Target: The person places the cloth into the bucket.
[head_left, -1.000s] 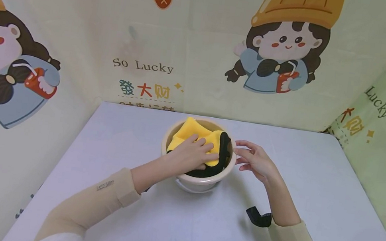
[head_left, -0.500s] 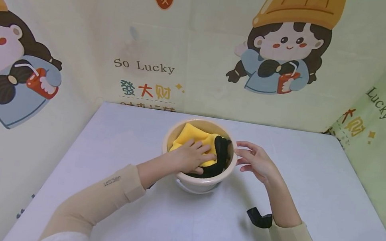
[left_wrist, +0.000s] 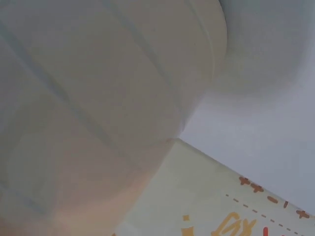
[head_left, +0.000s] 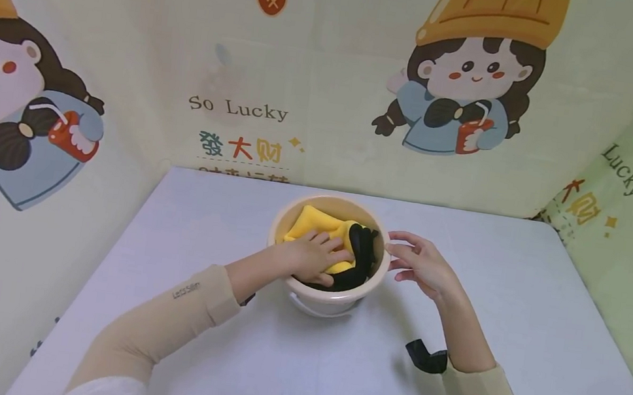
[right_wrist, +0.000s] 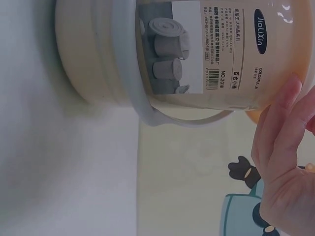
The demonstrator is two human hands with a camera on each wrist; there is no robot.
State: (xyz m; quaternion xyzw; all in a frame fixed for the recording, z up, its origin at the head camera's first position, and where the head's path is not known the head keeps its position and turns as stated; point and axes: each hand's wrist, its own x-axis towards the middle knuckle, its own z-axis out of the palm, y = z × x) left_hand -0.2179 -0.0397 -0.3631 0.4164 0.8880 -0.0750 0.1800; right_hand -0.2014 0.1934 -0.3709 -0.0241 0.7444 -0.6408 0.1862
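Your left hand (head_left: 312, 257) presses the yellow cloth (head_left: 319, 227) down inside the beige bucket (head_left: 323, 296) with flat fingers, beside a black cloth (head_left: 361, 256). The bucket stands in the middle of the bench (head_left: 517, 301). Your right hand (head_left: 423, 266) touches its rim with relaxed, spread fingers. The bucket's label (right_wrist: 216, 46) reads "JiaLiXin" and "NO.2018". The wall cloth (head_left: 236, 108) says "So Lucky".

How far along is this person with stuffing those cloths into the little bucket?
Mostly done: the yellow cloth and black cloth already sit inside the beige bucket. In hand: the left hand presses the yellow cloth down while the right hand steadies the rim. Left: probably only tucking the last folds below the rim.
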